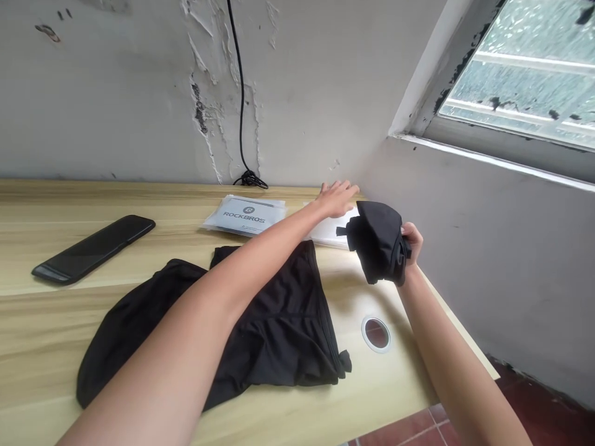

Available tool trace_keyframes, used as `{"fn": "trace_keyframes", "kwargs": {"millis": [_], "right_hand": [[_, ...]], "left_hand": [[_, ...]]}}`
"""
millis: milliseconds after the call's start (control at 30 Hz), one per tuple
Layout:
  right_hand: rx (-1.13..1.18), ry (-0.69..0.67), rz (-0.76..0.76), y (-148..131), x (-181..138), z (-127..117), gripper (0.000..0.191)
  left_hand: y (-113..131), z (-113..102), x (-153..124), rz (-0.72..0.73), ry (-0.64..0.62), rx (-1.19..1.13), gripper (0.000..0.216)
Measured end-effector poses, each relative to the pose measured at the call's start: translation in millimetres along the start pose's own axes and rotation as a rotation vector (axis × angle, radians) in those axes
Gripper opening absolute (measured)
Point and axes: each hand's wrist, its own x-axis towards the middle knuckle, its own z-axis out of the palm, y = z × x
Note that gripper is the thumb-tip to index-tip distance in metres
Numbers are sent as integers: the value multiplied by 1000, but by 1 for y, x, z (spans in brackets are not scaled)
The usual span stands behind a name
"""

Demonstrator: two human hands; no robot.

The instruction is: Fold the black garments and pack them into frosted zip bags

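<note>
My left hand (337, 197) reaches far across the wooden desk (56, 310), fingers stretched flat on a clear plastic bag (331, 232) near the back corner. My right hand (411, 243) is closed on a folded black fabric piece (376, 241), held upright above the desk's right end. A larger black garment (279, 322) lies spread flat on the desk under my left forearm.
A ROCKBROS plastic package (245, 215) lies by the wall. A black phone (93, 249) rests at the left. A round cable hole (376, 333) sits near the desk's right edge. A black cable (242, 111) hangs down the peeling wall. A window (525, 74) is at the right.
</note>
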Motion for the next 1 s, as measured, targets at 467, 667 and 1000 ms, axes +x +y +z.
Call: {"fn": "trace_keyframes", "kwargs": {"millis": [467,667,1000], "right_hand": [[-125,88,216,18,-1,13,18],[-76,6,380,31,-22,50,21],[-183,41,421,67,-70,112,35]], "left_hand": [[-16,-3,-71,-19,122,-340,45],[-4,-41,-184,-244,-63,-938,57],[-9,-54,-281,-446,198,-742,54]]}}
